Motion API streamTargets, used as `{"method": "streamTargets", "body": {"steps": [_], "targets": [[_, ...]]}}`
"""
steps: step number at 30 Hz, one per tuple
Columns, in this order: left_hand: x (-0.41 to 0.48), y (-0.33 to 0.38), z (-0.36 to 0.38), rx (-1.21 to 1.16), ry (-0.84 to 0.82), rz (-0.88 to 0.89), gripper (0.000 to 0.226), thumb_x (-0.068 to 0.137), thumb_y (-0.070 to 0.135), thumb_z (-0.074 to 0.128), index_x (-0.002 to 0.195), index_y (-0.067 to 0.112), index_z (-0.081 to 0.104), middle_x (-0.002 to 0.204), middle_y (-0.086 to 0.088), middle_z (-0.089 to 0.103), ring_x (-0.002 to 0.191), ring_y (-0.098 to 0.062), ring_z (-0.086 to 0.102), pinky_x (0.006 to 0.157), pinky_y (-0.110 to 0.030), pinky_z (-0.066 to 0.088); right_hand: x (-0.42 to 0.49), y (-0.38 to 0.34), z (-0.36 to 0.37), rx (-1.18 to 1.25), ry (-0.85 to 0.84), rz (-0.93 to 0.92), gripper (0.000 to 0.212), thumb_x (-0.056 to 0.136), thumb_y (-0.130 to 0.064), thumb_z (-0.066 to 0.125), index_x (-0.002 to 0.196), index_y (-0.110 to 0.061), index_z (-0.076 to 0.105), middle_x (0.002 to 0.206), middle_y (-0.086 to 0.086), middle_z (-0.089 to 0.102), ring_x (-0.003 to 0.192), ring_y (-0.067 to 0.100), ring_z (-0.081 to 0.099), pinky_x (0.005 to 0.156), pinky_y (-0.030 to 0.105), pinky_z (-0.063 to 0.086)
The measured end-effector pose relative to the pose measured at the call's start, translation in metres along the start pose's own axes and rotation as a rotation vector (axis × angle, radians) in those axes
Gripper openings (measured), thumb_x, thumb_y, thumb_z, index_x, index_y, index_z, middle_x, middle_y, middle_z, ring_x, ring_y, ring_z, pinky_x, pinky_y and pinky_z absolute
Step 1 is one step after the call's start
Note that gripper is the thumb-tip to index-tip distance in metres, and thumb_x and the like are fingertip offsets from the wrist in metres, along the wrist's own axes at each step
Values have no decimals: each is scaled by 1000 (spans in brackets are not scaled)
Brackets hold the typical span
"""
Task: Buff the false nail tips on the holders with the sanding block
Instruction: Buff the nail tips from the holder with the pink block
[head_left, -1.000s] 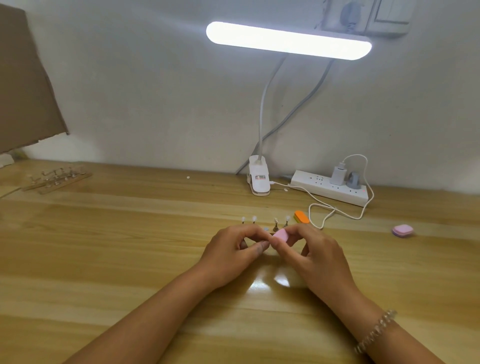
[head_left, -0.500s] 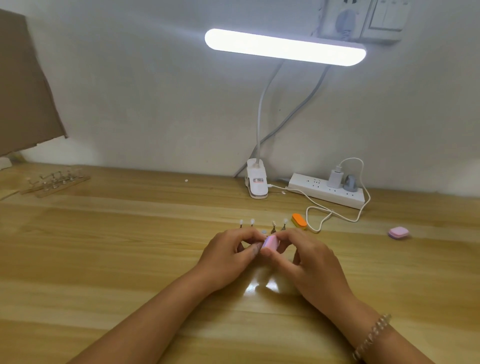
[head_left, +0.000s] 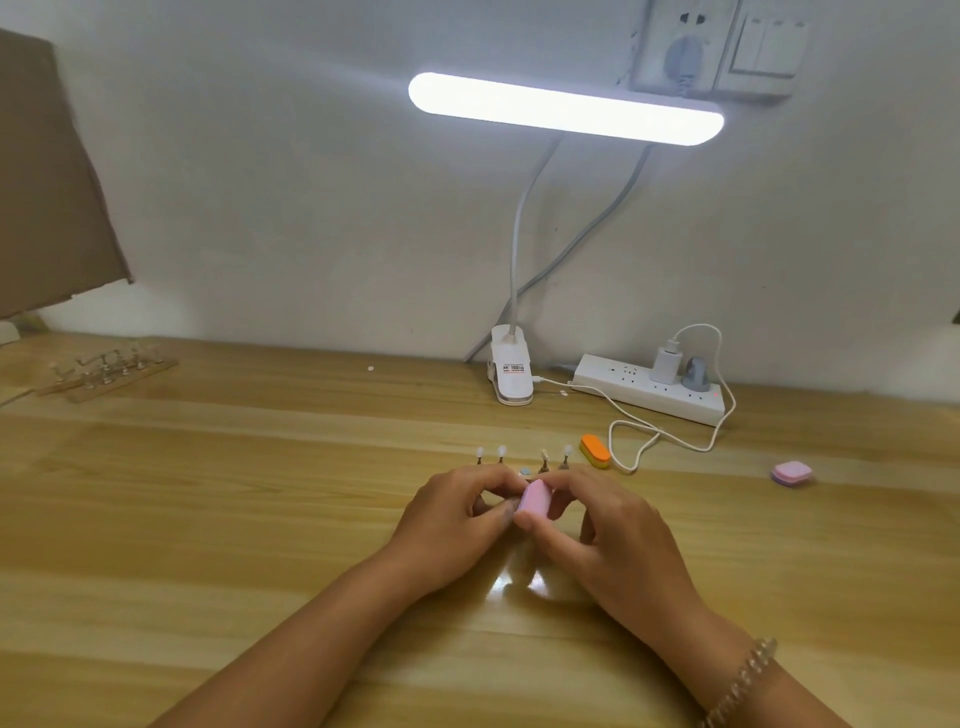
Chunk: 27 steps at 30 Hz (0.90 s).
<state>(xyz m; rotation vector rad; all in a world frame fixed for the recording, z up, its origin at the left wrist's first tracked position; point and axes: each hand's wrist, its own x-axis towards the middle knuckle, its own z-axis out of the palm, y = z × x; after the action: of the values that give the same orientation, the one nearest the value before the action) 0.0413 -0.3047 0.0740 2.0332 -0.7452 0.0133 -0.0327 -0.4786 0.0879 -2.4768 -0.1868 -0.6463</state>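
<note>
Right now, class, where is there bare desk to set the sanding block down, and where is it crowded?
Bare: wood between the far-left rack and left hand; between cable and spare pink block. Crowded: around the holders, orange block and power strip.

Bright scene, lit by the LED lamp bar (head_left: 566, 109) at upper centre. Its face is blown out white, with a halo on the wall (head_left: 311, 182). Hard glare patch on the wooden desk (head_left: 208, 519) just below my left hand (head_left: 457, 525) and right hand (head_left: 602, 540), soft shadow around it. Frame corners dimmer. Wide-angle bend: wall socket (head_left: 680, 52) at upper right leans. Overall soft; nail holder rack (head_left: 104, 371) at far left is blurred, detail unreadable.
</note>
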Motion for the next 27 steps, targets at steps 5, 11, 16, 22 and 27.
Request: {"method": "streamTargets", "body": {"steps": [5, 11, 16, 22, 27], "targets": [[0, 0, 1, 9, 15, -3, 15, 94, 23, 65, 96, 35, 73, 90, 22, 71, 53, -1, 46, 62, -24, 39, 2, 5, -1, -2, 44, 45, 32, 82, -64, 56, 96, -36, 66, 87, -19, 63, 70, -1, 54, 65, 33, 49], [0, 1, 0, 17, 15, -2, 15, 93, 23, 67, 93, 37, 74, 88, 24, 70, 52, 0, 46, 60, -23, 37, 5, 5, -2, 24, 53, 74, 30, 81, -61, 59, 93, -35, 67, 84, -19, 64, 70, -1, 54, 65, 30, 48], [-1, 1, -1, 16, 2, -9, 17, 90, 21, 68, 91, 37, 73, 86, 26, 69, 52, -2, 43, 61, -26, 37, -2, 0, 1, -34, -17, -49, 32, 85, -59, 57, 104, -35, 65, 88, -20, 61, 61, -6, 46, 57, 22, 40], [-1, 1, 1, 31, 10, 0, 13, 92, 25, 69, 93, 36, 74, 80, 29, 66, 51, -2, 42, 58, -22, 32, 3, 5, -2, 7, 38, 43, 33, 83, -63, 57, 96, -35, 67, 85, -19, 63, 64, -2, 50, 63, 28, 45], [0, -1, 0, 14, 6, -3, 12, 92, 25, 68, 93, 35, 74, 85, 25, 68, 51, 0, 44, 59, -22, 34, 1, 0, -1, -6, -7, -21, 44, 81, -70, 49, 103, -36, 66, 87, -21, 61, 63, -5, 48, 58, 23, 40]]}}
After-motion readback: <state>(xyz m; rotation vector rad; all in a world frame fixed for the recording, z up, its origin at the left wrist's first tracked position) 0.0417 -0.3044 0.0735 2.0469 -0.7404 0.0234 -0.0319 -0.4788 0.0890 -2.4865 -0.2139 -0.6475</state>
